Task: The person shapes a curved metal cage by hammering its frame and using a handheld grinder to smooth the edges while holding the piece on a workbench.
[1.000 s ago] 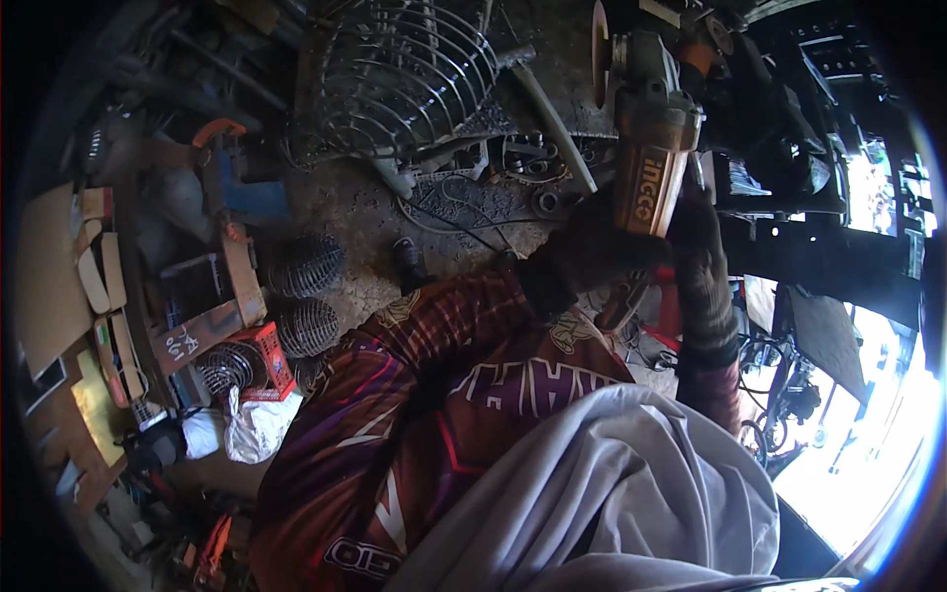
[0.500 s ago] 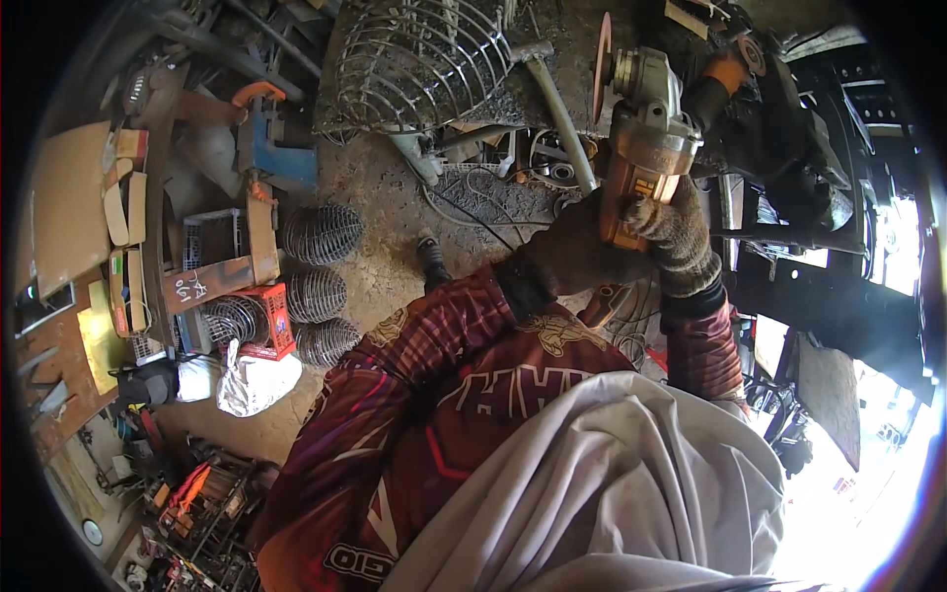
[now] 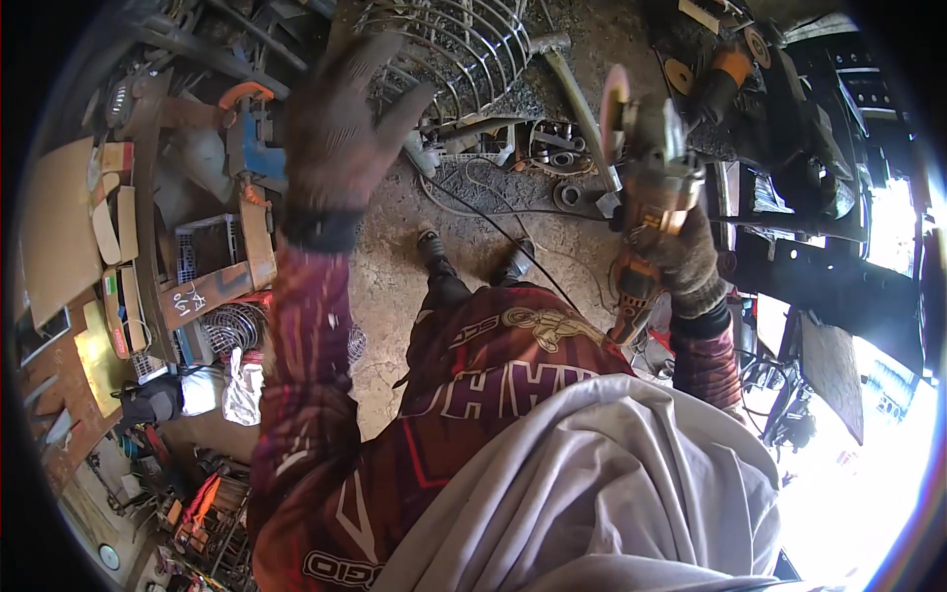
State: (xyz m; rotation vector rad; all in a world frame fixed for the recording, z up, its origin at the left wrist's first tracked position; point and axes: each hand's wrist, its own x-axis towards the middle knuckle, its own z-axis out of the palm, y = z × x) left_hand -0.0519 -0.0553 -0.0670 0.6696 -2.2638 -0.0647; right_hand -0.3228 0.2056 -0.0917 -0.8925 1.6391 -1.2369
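Note:
My right hand (image 3: 683, 259), in a knitted glove, grips an angle grinder (image 3: 656, 187) with a thin disc (image 3: 616, 104) at its upper left. The grinder is slightly blurred. An orange and black tool body (image 3: 637, 284) shows just below that hand; whether it is separate I cannot tell. My left hand (image 3: 335, 148), in a dark glove, is stretched out at the upper left, empty, with thumb and fingers apart. It overlaps the near left side of a round wire cage (image 3: 488, 44) on the dark workbench; whether it touches the wires I cannot tell.
Right of the cage lies a hammer (image 3: 572, 99). Another orange and black grinder (image 3: 728, 71) and a loose disc (image 3: 679, 75) sit farther right. A cable (image 3: 493, 229) crosses before my legs. Blue clamp-like metalwork (image 3: 258, 148) and wooden shelving (image 3: 212, 293) stand left.
My left hand has left the grinder and swung up and left toward the wire cage. My right hand still holds the grinder, now a little lower and tilted differently.

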